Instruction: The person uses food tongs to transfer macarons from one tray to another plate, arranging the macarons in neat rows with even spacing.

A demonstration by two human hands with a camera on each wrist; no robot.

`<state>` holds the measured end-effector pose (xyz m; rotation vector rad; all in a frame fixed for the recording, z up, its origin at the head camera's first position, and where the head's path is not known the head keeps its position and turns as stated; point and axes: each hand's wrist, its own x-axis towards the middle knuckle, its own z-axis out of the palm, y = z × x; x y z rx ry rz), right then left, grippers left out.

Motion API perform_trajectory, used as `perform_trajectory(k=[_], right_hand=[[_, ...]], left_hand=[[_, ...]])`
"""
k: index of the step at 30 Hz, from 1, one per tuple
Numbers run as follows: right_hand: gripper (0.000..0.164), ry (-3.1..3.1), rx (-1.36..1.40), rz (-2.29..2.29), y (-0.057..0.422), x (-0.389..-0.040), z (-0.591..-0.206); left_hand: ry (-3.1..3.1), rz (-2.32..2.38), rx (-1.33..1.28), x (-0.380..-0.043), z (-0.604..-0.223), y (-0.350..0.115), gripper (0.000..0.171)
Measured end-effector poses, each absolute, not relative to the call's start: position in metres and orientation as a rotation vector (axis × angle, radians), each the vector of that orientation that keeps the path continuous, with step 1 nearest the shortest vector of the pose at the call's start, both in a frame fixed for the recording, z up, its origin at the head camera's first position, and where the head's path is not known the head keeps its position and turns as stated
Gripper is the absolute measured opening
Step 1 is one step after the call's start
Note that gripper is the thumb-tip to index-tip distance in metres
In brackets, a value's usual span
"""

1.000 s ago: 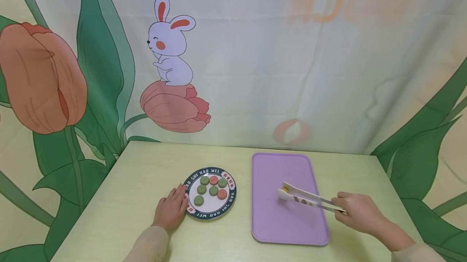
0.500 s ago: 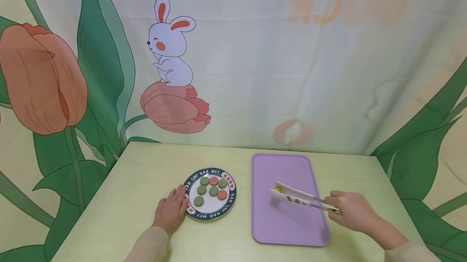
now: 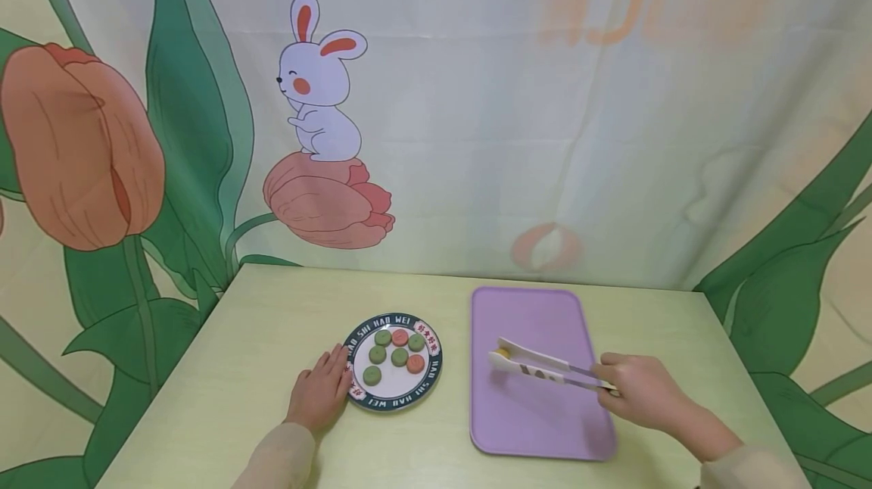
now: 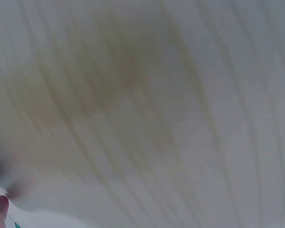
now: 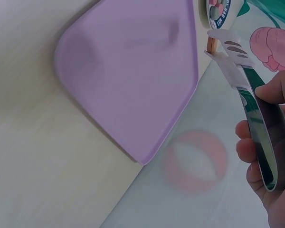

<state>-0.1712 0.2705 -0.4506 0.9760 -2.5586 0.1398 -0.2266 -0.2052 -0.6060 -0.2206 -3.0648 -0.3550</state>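
Observation:
In the head view my left hand (image 3: 319, 387) lies on the table, its fingertips touching the left rim of a round plate (image 3: 393, 403) with a dark lettered border. Several green discs (image 3: 378, 354) and a couple of pink discs (image 3: 415, 363), like small pastries, sit on the plate. My right hand (image 3: 640, 392) grips a pair of tongs (image 3: 545, 366) by the handle end. Pinched in the white tips is a small yellowish piece (image 3: 502, 353), also visible in the right wrist view as an orange-brown piece (image 5: 212, 45). The tongs hover over the purple tray (image 3: 538, 428).
The tray stands right of the plate, with a strip of pale table (image 3: 456, 398) between them. A curtain (image 3: 463, 133) printed with a rabbit and tulips hangs behind the table's back edge. The left wrist view is mostly blurred, pale surface.
My right hand has moved left, carrying the tongs and the yellowish piece across the tray toward its left edge. The left hand and the plate have stayed in place.

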Motion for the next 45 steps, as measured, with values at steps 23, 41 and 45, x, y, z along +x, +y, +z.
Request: perform_trajectory(k=[23,41,45], right_hand=[[0.018,-2.443,1.076,0.167,0.239,-0.181,-0.452],[0.007,-2.486,1.137,0.197,0.214,-0.187,-0.458],[0.007,-2.468,1.15,0.209,0.209,-0.189,-0.461]], left_hand=[[-3.066,-0.347,-0.227,-0.227,-0.605,-0.206,0.053],[-3.06,-0.346,-0.223,-0.227,-0.607,-0.206,0.052],[-3.054,-0.354,-0.219,-0.226,-0.606,-0.206,0.052]])
